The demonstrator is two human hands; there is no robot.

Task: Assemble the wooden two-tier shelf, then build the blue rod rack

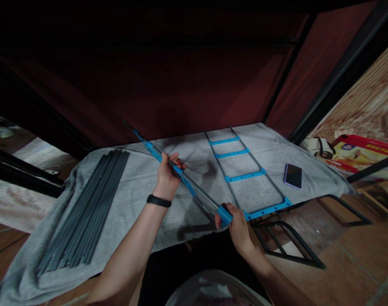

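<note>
A dark red panel (181, 93) closes off the back, and the worktop (143, 208) under its grey cloth runs up to it, its near edge dropping away at bottom centre. The room for moving is a stretch of cloth in the middle, between a bundle of grey rods (88, 208) at lower left and a flat-lying ladder-like frame (245, 175) right of centre. A phone (292, 176) rests between that frame and the right edge.

Mid-frame, over that stretch, is the held frame (188, 184), tilted up on its side. Its long axis slants from lower centre to upper left, the far tip near the panel; I can't tell if they touch. The left hand (167, 176) has its grip around the middle; the right hand's (239, 227) grip is clamped on the blue near end, by the worktop's near edge.
</note>
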